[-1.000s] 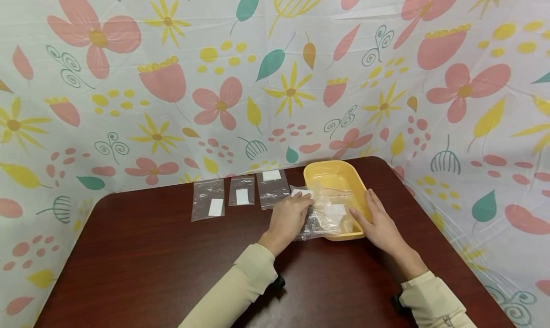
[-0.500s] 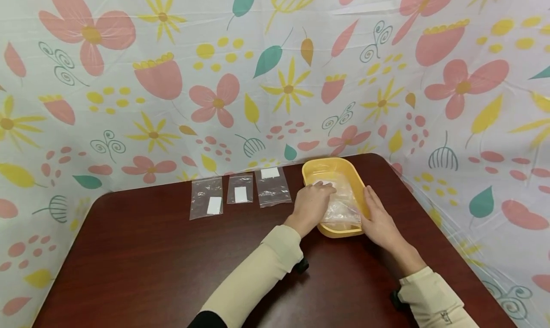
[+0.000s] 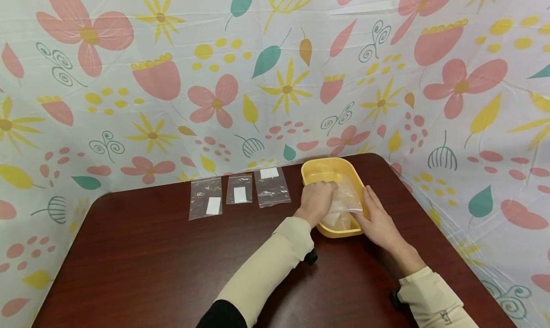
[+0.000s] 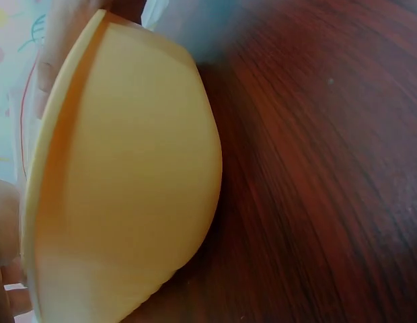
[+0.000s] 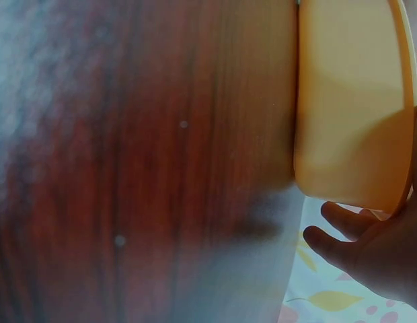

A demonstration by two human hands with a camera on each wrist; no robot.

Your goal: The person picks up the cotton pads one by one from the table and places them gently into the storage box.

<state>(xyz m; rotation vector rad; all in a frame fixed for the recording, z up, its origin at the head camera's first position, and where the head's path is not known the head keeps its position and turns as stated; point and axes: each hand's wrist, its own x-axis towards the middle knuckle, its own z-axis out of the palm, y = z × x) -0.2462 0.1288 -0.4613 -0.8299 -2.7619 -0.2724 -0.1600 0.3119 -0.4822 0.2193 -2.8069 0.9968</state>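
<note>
A yellow plastic tray [image 3: 323, 167] stands at the back right of the table, its side wall [image 4: 134, 168] filling much of the left wrist view. My left hand [image 3: 317, 201] reaches over its near-left rim, curled fingers pinching a clear zip bag [image 3: 348, 196] inside it. Below that bag, white paper and more clear plastic [image 3: 334, 219] show in the tray; the left fingertips are hidden. My right hand [image 3: 380, 223] grips the tray's right rim, thumb on the inner side and fingers along the outside. Its fingers [image 5: 333, 245] show beside the tray in the right wrist view.
Left of the tray, three clear zip bags with white cards lie in a row: one at left [image 3: 205, 198], a smaller one [image 3: 239, 189] and one nearest the tray [image 3: 272, 187]. A flowered cloth [image 3: 206, 56] hangs behind the dark wooden table [image 3: 172, 261].
My left hand has carried the clear zip bag rightward from the tray's left side into the tray. Its near edge has since shifted back, baring white paper below. My right hand stays at the rim.
</note>
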